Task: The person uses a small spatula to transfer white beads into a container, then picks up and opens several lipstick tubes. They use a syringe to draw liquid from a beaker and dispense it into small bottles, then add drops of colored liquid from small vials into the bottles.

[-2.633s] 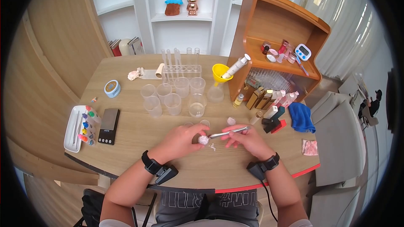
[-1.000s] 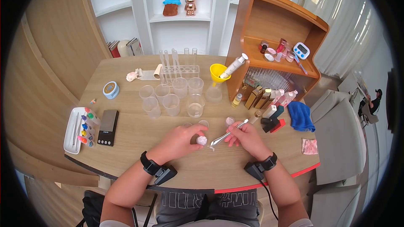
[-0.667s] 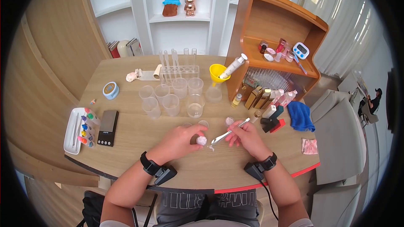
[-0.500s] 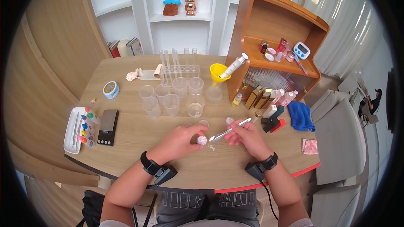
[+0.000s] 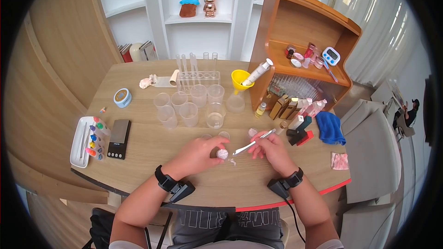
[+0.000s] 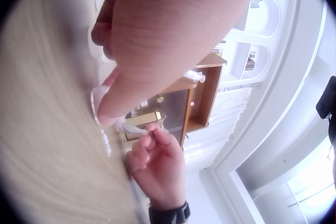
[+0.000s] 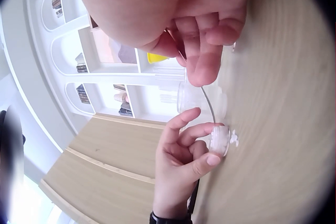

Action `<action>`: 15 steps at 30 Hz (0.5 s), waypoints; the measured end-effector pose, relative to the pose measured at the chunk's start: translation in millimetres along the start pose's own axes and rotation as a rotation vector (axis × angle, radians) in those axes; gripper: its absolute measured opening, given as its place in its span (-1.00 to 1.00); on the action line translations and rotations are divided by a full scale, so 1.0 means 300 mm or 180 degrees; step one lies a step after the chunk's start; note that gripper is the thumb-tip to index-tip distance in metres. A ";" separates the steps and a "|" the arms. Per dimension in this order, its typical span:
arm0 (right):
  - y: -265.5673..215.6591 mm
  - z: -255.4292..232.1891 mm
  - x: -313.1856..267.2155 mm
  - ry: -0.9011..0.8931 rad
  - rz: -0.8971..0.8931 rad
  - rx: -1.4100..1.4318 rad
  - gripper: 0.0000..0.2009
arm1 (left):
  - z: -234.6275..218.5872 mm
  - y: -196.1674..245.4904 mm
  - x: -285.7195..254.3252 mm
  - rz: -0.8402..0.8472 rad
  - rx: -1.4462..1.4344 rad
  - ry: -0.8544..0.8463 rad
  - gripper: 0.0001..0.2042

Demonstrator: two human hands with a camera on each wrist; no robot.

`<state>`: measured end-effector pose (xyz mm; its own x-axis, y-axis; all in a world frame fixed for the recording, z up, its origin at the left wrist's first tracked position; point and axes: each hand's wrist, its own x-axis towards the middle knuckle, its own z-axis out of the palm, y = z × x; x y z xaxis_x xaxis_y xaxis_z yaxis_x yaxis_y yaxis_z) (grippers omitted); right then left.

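In the head view my left hand (image 5: 197,153) grips a small clear jar (image 5: 222,154) filled with pale pink-white granules, thumb and fingers around its sides. The jar stands on the wooden table. My right hand (image 5: 271,148) pinches a slim metal spatula (image 5: 254,143) at a slant, its flat tip just right of the jar. Loose white granules (image 5: 232,162) lie scattered on the wood below that tip. In the right wrist view the spatula (image 7: 208,103) reaches toward the jar (image 7: 219,140). The left wrist view shows the jar (image 6: 96,104) partly hidden behind the left thumb.
Another small container (image 5: 252,132) with pinkish contents stands behind the right hand. Small clear cups (image 5: 224,135) sit beyond the left hand, then several larger clear cups (image 5: 189,114). A yellow funnel (image 5: 241,79), black scale (image 5: 119,138) and bottles (image 5: 260,109) stand around.
The spatula's tip has left the jar, dipped down to the loose granules, and now sits slightly higher between them and the jar. The left hand keeps its grip on the jar.
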<state>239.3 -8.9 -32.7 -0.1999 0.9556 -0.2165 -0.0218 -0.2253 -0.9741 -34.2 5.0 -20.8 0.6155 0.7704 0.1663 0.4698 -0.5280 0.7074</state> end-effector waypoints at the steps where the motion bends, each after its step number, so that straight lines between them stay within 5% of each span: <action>1: -0.002 0.001 0.001 -0.0003 0.0051 -0.0049 -0.85 | -0.002 0.003 0.001 -0.0047 -0.0020 -0.0037 -0.48; 15: 0.006 0.004 0.002 -0.0110 0.0012 -0.0084 -0.86 | 0.004 -0.005 0.000 0.0078 0.0032 0.0065 -0.51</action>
<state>238.1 -9.0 -34.6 -0.2336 0.9475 -0.2182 0.0049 -0.2233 -0.9747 -34.2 5.5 -22.6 0.6139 0.7642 0.1977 0.4610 -0.5504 0.6961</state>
